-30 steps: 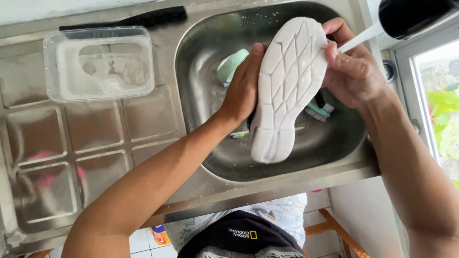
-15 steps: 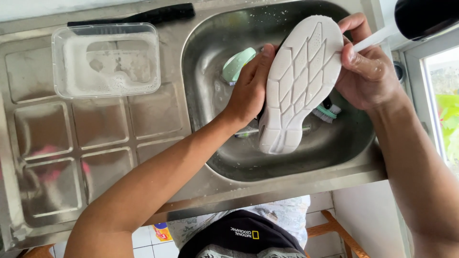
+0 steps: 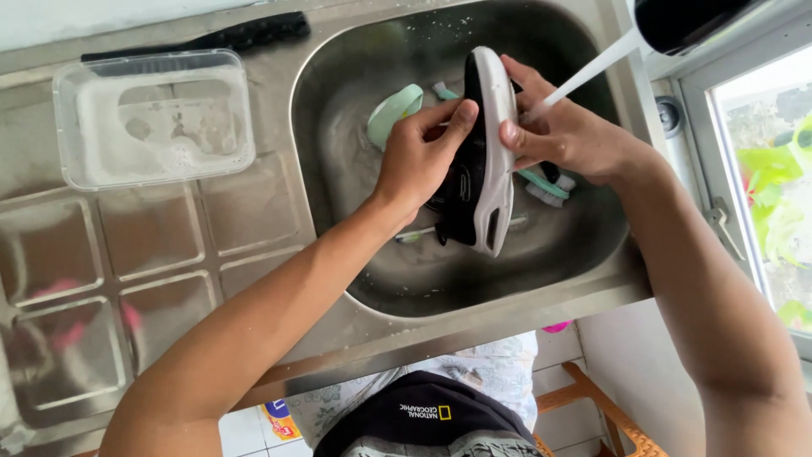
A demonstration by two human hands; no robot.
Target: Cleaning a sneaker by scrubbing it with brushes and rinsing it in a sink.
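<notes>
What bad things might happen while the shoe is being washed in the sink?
The wet shoe is pinched on edge between the left hand and right hand, so it might slip and drop onto the brushes lying in the sink. The water stream lands right by the hands, so it may splash out over the rim towards the window.

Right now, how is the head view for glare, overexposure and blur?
Head view: the window at right is blown out, daylight glints off the steel drainboard, and the sink bowl stays darker. The shoe and both hands, left and right, are sharp, with no motion blur.
</notes>
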